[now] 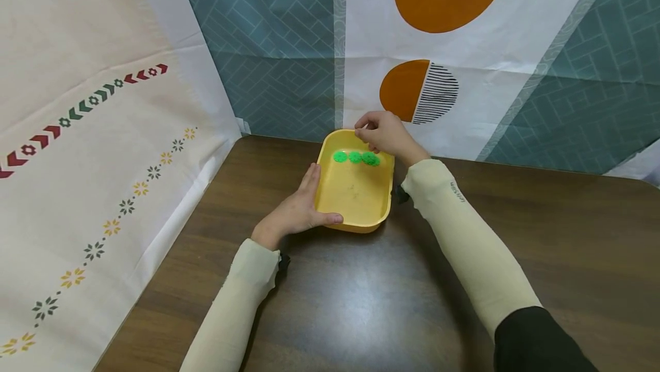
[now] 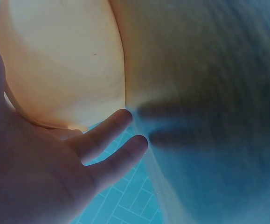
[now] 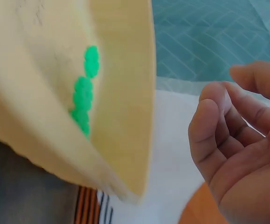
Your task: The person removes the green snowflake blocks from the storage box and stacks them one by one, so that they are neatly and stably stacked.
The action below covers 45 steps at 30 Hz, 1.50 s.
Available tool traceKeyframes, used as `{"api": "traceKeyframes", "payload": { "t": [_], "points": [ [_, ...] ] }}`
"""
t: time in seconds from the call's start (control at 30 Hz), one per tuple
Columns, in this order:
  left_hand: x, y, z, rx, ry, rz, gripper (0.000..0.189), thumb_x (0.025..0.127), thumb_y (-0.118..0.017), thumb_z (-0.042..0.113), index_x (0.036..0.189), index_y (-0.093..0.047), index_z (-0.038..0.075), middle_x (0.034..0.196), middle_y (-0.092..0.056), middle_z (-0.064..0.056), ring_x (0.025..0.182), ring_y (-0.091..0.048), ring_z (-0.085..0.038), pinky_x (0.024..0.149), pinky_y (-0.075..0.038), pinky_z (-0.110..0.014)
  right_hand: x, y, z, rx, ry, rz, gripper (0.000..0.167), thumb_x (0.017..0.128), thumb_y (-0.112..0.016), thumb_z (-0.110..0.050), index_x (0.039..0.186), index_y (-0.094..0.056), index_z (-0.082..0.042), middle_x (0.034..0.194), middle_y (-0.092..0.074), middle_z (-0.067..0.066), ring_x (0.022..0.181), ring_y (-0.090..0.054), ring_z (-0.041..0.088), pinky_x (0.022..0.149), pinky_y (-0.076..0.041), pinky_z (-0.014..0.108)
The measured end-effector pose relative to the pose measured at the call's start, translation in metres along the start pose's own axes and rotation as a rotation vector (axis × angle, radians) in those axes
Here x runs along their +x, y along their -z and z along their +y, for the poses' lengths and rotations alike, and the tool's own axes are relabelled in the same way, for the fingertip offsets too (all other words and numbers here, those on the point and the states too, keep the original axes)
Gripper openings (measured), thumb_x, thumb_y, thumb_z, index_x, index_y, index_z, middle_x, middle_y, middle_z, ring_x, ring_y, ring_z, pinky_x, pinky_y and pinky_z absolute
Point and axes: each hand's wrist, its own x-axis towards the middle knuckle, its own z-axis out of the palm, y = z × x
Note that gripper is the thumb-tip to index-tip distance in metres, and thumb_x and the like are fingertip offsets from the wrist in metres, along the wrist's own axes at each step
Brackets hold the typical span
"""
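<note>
A yellow plastic tray (image 1: pixel 353 194) sits on the table near the back wall. Inside it, towards the far end, several small green scalloped discs (image 1: pixel 354 157) lie in a row; the rightmost ones overlap. My left hand (image 1: pixel 296 206) holds the tray at its near left corner, thumb over the rim and fingers along the outer left side. Above the far right corner is my right hand (image 1: pixel 384 134), its fingers loosely curled. In the right wrist view that hand (image 3: pixel 242 135) is apart from the tray wall, with nothing visible between thumb and fingers.
The dark wooden table (image 1: pixel 330 314) meets a hanging cloth (image 1: pixel 278 74) with a teal brick pattern right behind the tray. A white embroidered cloth (image 1: pixel 103 148) borders the table on the left.
</note>
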Motion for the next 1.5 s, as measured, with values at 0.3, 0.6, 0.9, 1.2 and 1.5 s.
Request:
{"api": "traceKeyframes", "payload": {
  "t": [0.3,0.6,0.9,1.2,1.5],
  "points": [
    [0.0,0.0,0.002,0.011,0.01,-0.003,0.13,0.081,-0.079,0.06,0.161,0.015,0.021,0.167,0.018,0.002,0.146,-0.028,-0.032,0.113,-0.032,-0.047,0.015,-0.016,0.003,-0.028,-0.038,-0.021,0.021,0.102,-0.062,-0.018,0.11,-0.07,0.0,0.087,-0.063,0.018,0.066,-0.06,0.031,0.065,-0.054,0.039],
    [-0.003,0.0,0.0,0.01,0.001,0.007,0.13,0.081,-0.079,0.058,0.161,0.014,0.018,0.167,0.017,-0.001,0.15,-0.019,-0.029,0.115,-0.029,-0.046,0.027,-0.026,0.011,-0.026,-0.106,-0.027,0.021,0.102,-0.061,-0.018,0.109,-0.07,0.0,0.085,-0.06,0.012,0.064,-0.058,0.027,0.066,-0.054,0.038],
    [-0.005,-0.002,-0.003,-0.002,-0.026,0.015,0.128,0.082,-0.079,0.056,0.161,0.014,0.015,0.168,0.016,-0.004,0.15,-0.019,-0.03,0.115,-0.029,-0.046,0.036,-0.042,0.019,-0.041,-0.133,-0.04,0.02,0.101,-0.059,-0.016,0.103,-0.071,0.001,0.071,-0.061,0.016,0.064,-0.059,0.035,0.063,-0.052,0.038],
    [-0.007,-0.004,-0.003,-0.01,-0.033,0.015,0.129,0.081,-0.078,0.059,0.161,0.014,0.016,0.168,0.015,-0.005,0.15,-0.02,-0.029,0.115,-0.029,-0.045,0.043,-0.064,0.033,-0.206,-0.129,-0.111,0.02,0.098,-0.063,-0.01,0.113,-0.071,-0.003,0.086,-0.067,0.013,0.062,-0.058,0.023,0.062,-0.051,0.032],
    [-0.004,-0.002,-0.004,-0.009,-0.036,0.013,0.133,0.078,-0.077,0.066,0.161,0.014,0.017,0.167,0.017,0.0,0.15,-0.02,-0.029,0.115,-0.029,-0.044,0.046,-0.069,0.036,-0.372,-0.132,-0.155,0.013,0.093,-0.069,-0.011,0.104,-0.07,-0.004,0.095,-0.066,0.01,0.084,-0.058,0.025,0.075,-0.048,0.032]
  ]
}}
